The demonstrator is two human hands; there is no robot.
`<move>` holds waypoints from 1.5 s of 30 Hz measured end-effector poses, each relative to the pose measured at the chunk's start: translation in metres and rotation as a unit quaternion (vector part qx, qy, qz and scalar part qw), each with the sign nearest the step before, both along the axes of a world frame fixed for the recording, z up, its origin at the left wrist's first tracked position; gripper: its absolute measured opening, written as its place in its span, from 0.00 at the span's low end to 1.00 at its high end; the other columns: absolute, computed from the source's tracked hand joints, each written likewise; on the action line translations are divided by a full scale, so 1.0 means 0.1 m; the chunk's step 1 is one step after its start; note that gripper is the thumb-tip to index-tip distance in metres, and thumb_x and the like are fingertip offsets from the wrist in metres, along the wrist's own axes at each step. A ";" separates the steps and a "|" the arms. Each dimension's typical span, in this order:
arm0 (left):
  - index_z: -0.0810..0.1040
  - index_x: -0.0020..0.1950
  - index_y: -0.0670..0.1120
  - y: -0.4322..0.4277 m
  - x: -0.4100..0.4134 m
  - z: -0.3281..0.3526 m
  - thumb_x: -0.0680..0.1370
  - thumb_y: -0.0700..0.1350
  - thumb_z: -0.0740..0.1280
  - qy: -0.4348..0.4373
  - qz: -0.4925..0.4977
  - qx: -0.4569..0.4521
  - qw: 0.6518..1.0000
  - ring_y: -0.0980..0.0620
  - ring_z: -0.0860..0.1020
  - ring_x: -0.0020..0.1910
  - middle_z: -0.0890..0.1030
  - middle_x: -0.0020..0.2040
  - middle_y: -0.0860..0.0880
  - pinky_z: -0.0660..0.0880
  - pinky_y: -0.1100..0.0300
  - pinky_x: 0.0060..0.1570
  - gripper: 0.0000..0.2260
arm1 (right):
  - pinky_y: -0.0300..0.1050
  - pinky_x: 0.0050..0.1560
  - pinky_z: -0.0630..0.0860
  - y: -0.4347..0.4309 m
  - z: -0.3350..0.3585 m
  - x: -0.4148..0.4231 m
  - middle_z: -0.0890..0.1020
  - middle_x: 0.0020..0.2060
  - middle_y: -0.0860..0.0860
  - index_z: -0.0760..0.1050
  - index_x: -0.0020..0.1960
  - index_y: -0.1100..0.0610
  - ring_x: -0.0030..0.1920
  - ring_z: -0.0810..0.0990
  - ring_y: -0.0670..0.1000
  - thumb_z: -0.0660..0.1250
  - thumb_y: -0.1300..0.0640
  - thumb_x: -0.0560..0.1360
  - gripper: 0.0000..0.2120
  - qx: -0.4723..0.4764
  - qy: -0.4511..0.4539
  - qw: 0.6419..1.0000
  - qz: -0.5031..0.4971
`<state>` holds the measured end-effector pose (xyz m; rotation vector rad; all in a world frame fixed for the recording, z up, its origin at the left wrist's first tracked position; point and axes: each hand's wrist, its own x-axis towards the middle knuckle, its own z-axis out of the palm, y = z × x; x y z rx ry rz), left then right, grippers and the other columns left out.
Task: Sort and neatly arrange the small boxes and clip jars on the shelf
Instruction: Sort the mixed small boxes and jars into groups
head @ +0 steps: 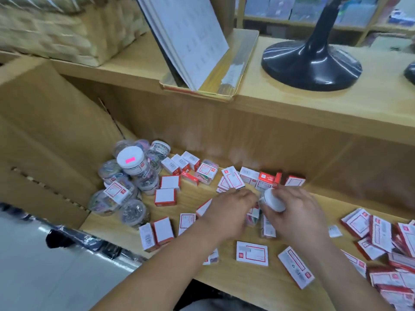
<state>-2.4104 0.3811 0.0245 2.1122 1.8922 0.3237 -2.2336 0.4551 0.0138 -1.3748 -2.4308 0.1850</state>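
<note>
On the lower shelf [332, 205] of a wooden unit, both hands work at the centre among scattered stock. The right hand [298, 212] is curled round a small jar [275, 199], holding it tilted with its white lid facing left and up, just above the shelf board. The left hand [229, 212] lies palm down, its fingers bent over a packet of coloured clips [252, 217] directly beside the small jar; the fingertips are hidden, so whether they grip the packet or merely rest on it cannot be told. The 2 hands are close together, almost touching. At the left end of the shelf the clip jars [128, 189] stand and lie in a loose heap, with a pink-stickered jar [130, 160] upright on top. Red-and-white small boxes [235, 178] lie in an uneven row behind the hands, some flat and some on edge. 2 upright boxes [157, 234] stand side by side in front of the heap, a flat box [252, 253] lies near the front edge between the forearms, and a larger box pile [381, 239] fills the right end. A cardboard carton [45, 131] borders the shelf on the left. On the worktop [292, 102] above rest a black round base [311, 63] and a tray [224, 93] holding printed sheets.
</note>
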 end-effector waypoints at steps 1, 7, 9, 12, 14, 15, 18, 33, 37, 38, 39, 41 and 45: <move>0.75 0.65 0.49 -0.02 -0.02 0.01 0.70 0.42 0.74 -0.001 0.001 0.005 1.000 0.43 0.76 0.58 0.78 0.59 0.47 0.73 0.51 0.53 0.23 | 0.51 0.49 0.78 0.01 0.03 0.01 0.85 0.48 0.52 0.83 0.50 0.54 0.52 0.81 0.58 0.80 0.45 0.67 0.18 -0.005 -0.015 1.000 -0.005; 0.76 0.60 0.52 -0.38 -0.16 0.20 0.69 0.56 0.74 -0.045 0.123 0.147 0.980 0.47 0.77 0.51 0.76 0.54 0.51 0.74 0.55 0.45 0.22 | 0.52 0.51 0.74 0.00 0.09 -0.09 0.85 0.45 0.52 0.83 0.45 0.53 0.51 0.81 0.59 0.82 0.54 0.65 0.12 0.005 -0.080 0.996 0.027; 0.76 0.60 0.54 -0.59 -0.25 0.25 0.70 0.60 0.73 -0.075 0.186 0.148 0.969 0.50 0.77 0.52 0.77 0.55 0.53 0.71 0.58 0.43 0.22 | 0.52 0.51 0.75 0.00 0.07 -0.07 0.85 0.45 0.53 0.84 0.47 0.53 0.51 0.82 0.59 0.83 0.53 0.65 0.14 0.013 -0.079 0.996 0.027; 0.75 0.60 0.55 -0.88 -0.54 0.23 0.70 0.63 0.72 -0.046 0.271 0.123 0.953 0.51 0.77 0.54 0.77 0.55 0.55 0.71 0.58 0.42 0.23 | 0.53 0.49 0.76 0.04 0.11 -0.07 0.86 0.45 0.52 0.84 0.46 0.52 0.51 0.82 0.59 0.81 0.48 0.67 0.12 0.020 -0.064 0.998 0.023; 0.75 0.59 0.54 -0.97 -0.74 0.21 0.69 0.64 0.72 -0.024 0.312 0.088 0.946 0.48 0.78 0.53 0.77 0.53 0.53 0.73 0.55 0.42 0.24 | 0.51 0.50 0.75 0.04 0.14 -0.12 0.85 0.49 0.49 0.84 0.48 0.49 0.54 0.80 0.57 0.76 0.43 0.70 0.12 0.003 -0.098 0.995 0.007; 0.75 0.60 0.54 -0.97 -0.80 0.21 0.69 0.65 0.72 -0.019 0.326 0.061 0.943 0.47 0.79 0.53 0.77 0.54 0.52 0.74 0.54 0.42 0.24 | 0.50 0.51 0.75 0.03 0.15 -0.16 0.84 0.50 0.48 0.83 0.50 0.48 0.55 0.79 0.56 0.75 0.41 0.71 0.14 -0.006 -0.122 0.992 -0.001; 0.75 0.62 0.53 -0.86 -0.86 0.17 0.72 0.65 0.71 -0.020 0.331 0.030 0.943 0.45 0.78 0.57 0.78 0.55 0.49 0.77 0.51 0.48 0.25 | 0.49 0.50 0.74 -0.02 0.13 -0.31 0.80 0.53 0.49 0.82 0.55 0.49 0.55 0.77 0.58 0.74 0.43 0.71 0.16 -0.035 -0.122 0.992 -0.023; 0.80 0.64 0.52 -0.80 -0.89 -0.01 0.81 0.63 0.56 0.002 0.250 0.000 0.968 0.46 0.74 0.64 0.80 0.66 0.54 0.73 0.56 0.55 0.22 | 0.49 0.45 0.76 -0.25 0.36 -0.41 0.70 0.51 0.45 0.79 0.55 0.49 0.51 0.78 0.51 0.79 0.50 0.69 0.17 -0.078 0.114 0.990 -0.024; 0.83 0.62 0.53 -0.88 -0.88 -0.06 0.79 0.62 0.50 -0.043 0.223 0.028 0.974 0.43 0.75 0.62 0.80 0.66 0.53 0.73 0.53 0.62 0.27 | 0.47 0.47 0.76 -0.24 0.54 -0.88 0.72 0.51 0.44 0.80 0.57 0.48 0.50 0.76 0.44 0.80 0.50 0.69 0.18 -0.093 0.147 0.981 0.086; 0.83 0.62 0.53 -0.92 -0.90 -0.05 0.79 0.60 0.51 -0.056 0.237 0.046 0.969 0.44 0.76 0.60 0.80 0.64 0.51 0.75 0.52 0.59 0.25 | 0.48 0.49 0.77 -0.23 0.54 -1.03 0.72 0.51 0.44 0.80 0.58 0.48 0.51 0.76 0.44 0.80 0.49 0.69 0.19 -0.107 0.138 0.979 0.104; 0.83 0.60 0.52 -0.96 -0.92 -0.03 0.79 0.57 0.53 -0.066 0.254 0.067 0.963 0.44 0.76 0.58 0.81 0.60 0.50 0.77 0.51 0.56 0.22 | 0.49 0.50 0.78 -0.22 0.53 -1.19 0.72 0.52 0.44 0.80 0.59 0.48 0.52 0.77 0.45 0.79 0.48 0.69 0.20 -0.123 0.128 0.977 0.117; 0.82 0.54 0.47 -1.04 -0.97 0.03 0.78 0.51 0.55 -0.078 0.280 0.103 0.951 0.44 0.78 0.53 0.81 0.53 0.48 0.78 0.50 0.49 0.17 | 0.51 0.52 0.78 -0.24 0.47 -1.48 0.72 0.52 0.44 0.79 0.59 0.47 0.53 0.78 0.47 0.79 0.46 0.68 0.21 -0.157 0.113 0.972 0.131; 0.81 0.52 0.47 -1.18 -1.04 0.13 0.77 0.44 0.61 -0.081 0.312 0.133 0.937 0.48 0.77 0.54 0.81 0.53 0.50 0.76 0.53 0.50 0.10 | 0.51 0.55 0.76 -0.41 0.30 -1.90 0.73 0.51 0.44 0.79 0.56 0.46 0.56 0.77 0.48 0.78 0.42 0.65 0.22 -0.203 0.095 0.959 0.172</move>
